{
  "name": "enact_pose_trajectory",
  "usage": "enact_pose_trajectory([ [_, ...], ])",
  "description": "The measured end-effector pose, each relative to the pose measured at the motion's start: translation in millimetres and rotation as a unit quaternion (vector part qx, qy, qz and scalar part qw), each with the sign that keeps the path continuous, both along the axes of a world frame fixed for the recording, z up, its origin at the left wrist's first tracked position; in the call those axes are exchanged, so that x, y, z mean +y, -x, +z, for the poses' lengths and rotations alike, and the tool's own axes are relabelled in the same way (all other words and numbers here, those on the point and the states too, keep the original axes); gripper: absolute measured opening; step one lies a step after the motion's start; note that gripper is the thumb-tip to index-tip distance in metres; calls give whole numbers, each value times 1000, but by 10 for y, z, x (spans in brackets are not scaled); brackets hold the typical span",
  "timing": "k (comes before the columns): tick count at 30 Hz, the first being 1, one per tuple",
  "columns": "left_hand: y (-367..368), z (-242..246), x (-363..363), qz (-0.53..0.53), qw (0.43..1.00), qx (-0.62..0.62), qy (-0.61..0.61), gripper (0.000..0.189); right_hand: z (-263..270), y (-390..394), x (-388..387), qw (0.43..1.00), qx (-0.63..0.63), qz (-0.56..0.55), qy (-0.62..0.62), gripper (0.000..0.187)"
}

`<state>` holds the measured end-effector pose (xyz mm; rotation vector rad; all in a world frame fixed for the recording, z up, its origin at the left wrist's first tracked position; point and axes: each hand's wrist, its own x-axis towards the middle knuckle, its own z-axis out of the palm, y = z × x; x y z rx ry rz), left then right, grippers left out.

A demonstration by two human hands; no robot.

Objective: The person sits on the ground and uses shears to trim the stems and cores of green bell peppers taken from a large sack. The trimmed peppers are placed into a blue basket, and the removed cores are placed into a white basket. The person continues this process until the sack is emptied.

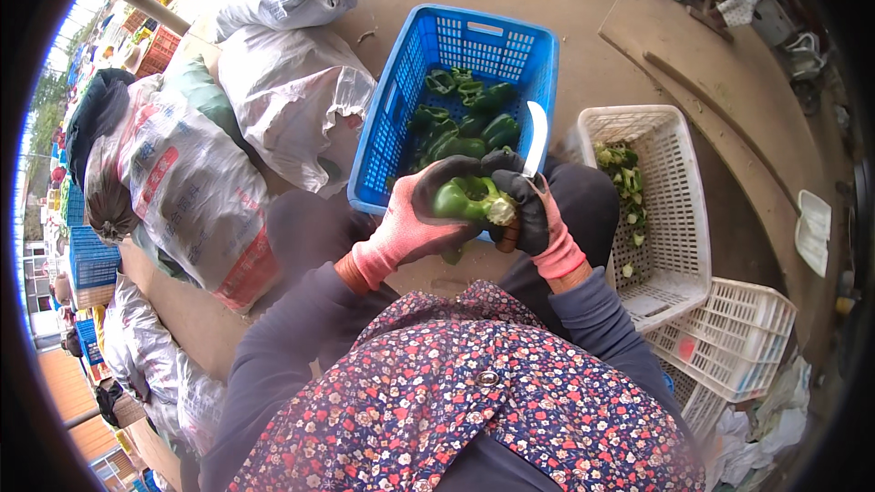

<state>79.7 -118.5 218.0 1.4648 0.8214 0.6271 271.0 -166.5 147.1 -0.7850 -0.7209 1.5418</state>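
My left hand [417,219], in a pink glove with a black coated palm, holds a green bell pepper [456,199]. The pepper's pale core and stem end [500,209] face my right hand [530,208], which wears a matching glove. A knife with a curved blade [538,133] is in the right hand, its blade pointing up and away from me and part of a brown handle showing below. Just beyond my hands, a blue plastic crate [394,92] holds several dark green peppers [472,116], some with hollow openings showing.
At the right, a white plastic crate [673,219] holds green pepper cores [625,184]. Another white crate [731,338] lies beside it. Stuffed woven sacks [198,184] and a white sack [290,92] stand at the left. A dustpan [813,232] is at the far right.
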Motion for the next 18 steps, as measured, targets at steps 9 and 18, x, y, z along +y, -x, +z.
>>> enact_pose_trajectory([
  [9, 197, -664, 780, -86, 956, 158, -234, 91, 518, -2063, -258, 858, -413, -288, 100, 46],
  [18, 1350, -2102, 2848, 158, 683, 664, -262, 101, -243, -1668, 1916, 878, -466, -46, 99, 49],
])
